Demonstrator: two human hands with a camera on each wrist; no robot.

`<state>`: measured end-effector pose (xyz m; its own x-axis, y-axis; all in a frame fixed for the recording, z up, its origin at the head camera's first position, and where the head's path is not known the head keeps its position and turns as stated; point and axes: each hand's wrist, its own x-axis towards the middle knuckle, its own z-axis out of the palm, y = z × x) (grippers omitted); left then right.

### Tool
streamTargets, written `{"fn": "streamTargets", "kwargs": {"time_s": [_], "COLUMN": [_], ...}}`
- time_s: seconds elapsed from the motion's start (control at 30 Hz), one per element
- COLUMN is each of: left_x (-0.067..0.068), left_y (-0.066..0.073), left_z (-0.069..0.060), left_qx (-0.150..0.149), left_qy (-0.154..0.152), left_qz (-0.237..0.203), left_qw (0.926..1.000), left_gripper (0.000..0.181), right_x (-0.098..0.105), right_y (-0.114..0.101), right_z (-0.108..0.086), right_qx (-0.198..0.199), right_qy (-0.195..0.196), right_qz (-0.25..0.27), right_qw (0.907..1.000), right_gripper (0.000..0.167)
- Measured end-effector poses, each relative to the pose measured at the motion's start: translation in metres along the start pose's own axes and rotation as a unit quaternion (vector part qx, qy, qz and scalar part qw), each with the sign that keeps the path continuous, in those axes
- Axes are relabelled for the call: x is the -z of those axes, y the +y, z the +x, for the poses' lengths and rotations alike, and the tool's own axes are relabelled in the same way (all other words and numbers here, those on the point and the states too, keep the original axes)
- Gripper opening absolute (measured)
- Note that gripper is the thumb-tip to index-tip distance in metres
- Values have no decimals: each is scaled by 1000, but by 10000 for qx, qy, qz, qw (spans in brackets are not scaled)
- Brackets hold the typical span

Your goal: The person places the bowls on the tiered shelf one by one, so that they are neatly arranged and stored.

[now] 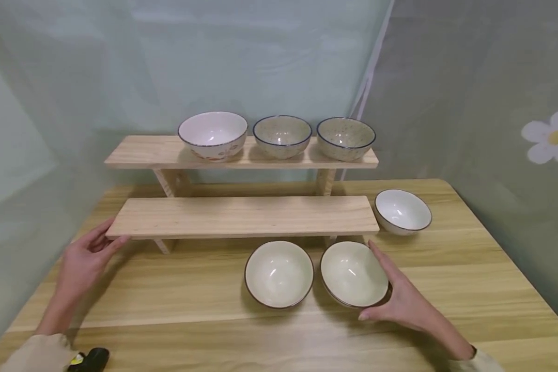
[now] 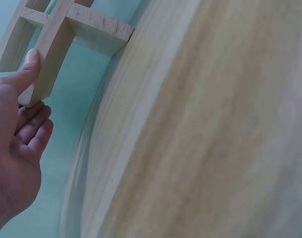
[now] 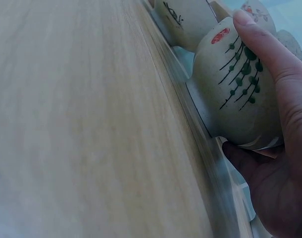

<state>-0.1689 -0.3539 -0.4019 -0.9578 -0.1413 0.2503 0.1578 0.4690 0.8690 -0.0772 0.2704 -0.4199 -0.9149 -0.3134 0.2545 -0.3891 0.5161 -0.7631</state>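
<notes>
My left hand [image 1: 81,263] holds the left end of the lower board of a two-tier wooden shelf [image 1: 246,217]. In the left wrist view, the thumb lies along the edge of the board [image 2: 51,69] and the fingers are beneath it. In front of the shelf's right part, my right hand [image 1: 402,302] grips a cream bowl [image 1: 353,274] with a dark rim by its right side. The right wrist view shows green leaf painting and a red mark on this bowl's outside [image 3: 240,84]. A similar cream bowl [image 1: 279,274] sits just left of it.
On the upper tier stand a white patterned bowl [image 1: 213,134] and two speckled blue-rimmed bowls [image 1: 282,137]. A white bowl [image 1: 402,212] is on the wooden table [image 1: 190,320], right of the shelf. Near the left sleeve lies a black object [image 1: 93,359]. Fabric curtains [image 1: 260,62] surround the table.
</notes>
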Motion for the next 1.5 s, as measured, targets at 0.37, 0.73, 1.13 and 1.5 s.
{"fn": "streamTargets", "kwargs": {"time_s": [0.37, 0.73, 1.13, 1.5], "left_x": [-10, -14, -8, -2], "left_y": [-1, 2, 8, 9], "left_z": [-5, -3, -4, -3], "left_qx": [46, 256, 256, 221], "left_qy": [113, 43, -4, 1], "left_qz": [144, 351, 383, 460], "left_qw": [9998, 9990, 9989, 9987], "left_gripper": [64, 66, 68, 68], "right_x": [10, 10, 2, -5], "right_y": [-2, -3, -2, -4], "right_z": [-1, -2, -1, 0], "right_qx": [-118, -17, -47, -113], "right_qy": [-25, 194, 339, 445], "right_qz": [-57, -116, 34, 225], "right_qw": [9999, 9997, 9994, 9987], "right_gripper": [143, 136, 135, 132]}}
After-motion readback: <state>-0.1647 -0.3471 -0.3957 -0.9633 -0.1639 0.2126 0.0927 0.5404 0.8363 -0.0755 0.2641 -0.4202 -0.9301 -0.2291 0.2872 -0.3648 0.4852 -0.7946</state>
